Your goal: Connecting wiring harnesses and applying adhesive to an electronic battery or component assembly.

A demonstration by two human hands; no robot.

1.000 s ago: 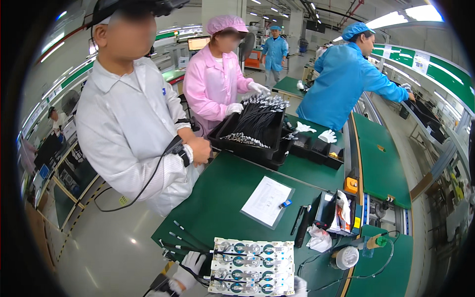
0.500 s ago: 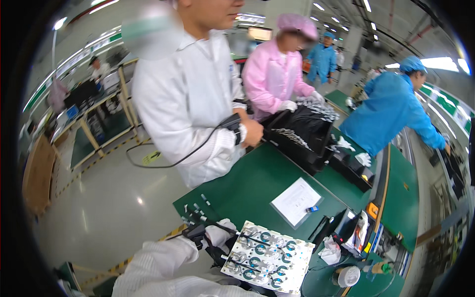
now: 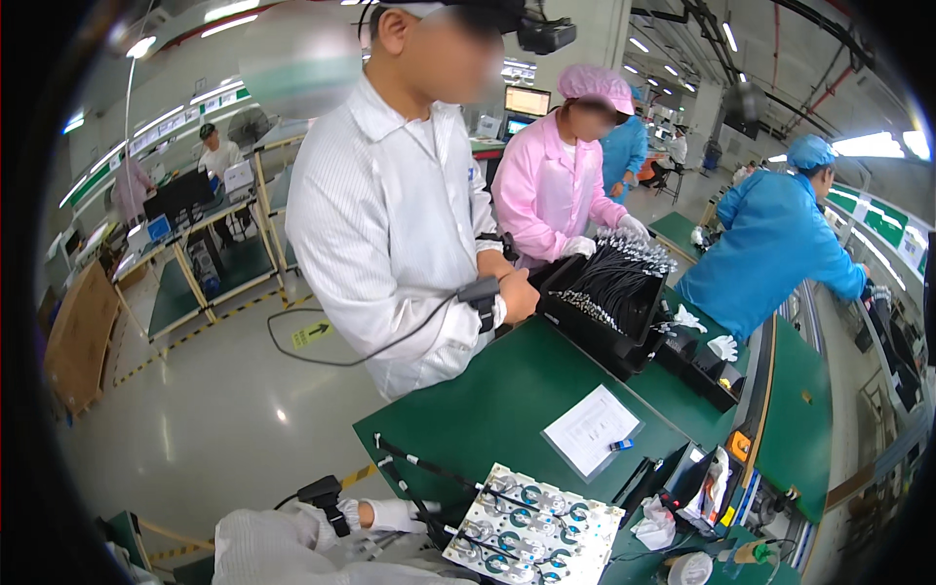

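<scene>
My left hand (image 3: 395, 515), in a white glove with a black strap device on the wrist, is beside the left edge of a white fixture board (image 3: 539, 522). Its fingers are smeared by motion, so whether they grip anything is unclear. Round metal and teal parts cover the board in rows. Black cables (image 3: 441, 471) with pale sleeves run across it and stick out past its left side onto the green table. More cable ends lie blurred just below my hand. My right hand does not show.
On the green table (image 3: 487, 390) lie a sheet in a clear sleeve (image 3: 590, 429), a blue small item (image 3: 621, 445) and crumpled white plastic (image 3: 655, 526). A black bin of cables (image 3: 609, 292) stands farther back. A white-coated person (image 3: 409, 224) stands at the table's left; others work beyond.
My left hand has drawn back toward me and left, off the cables at the board's edge. The view has tilted up a little. The white-coated person's hands remain together.
</scene>
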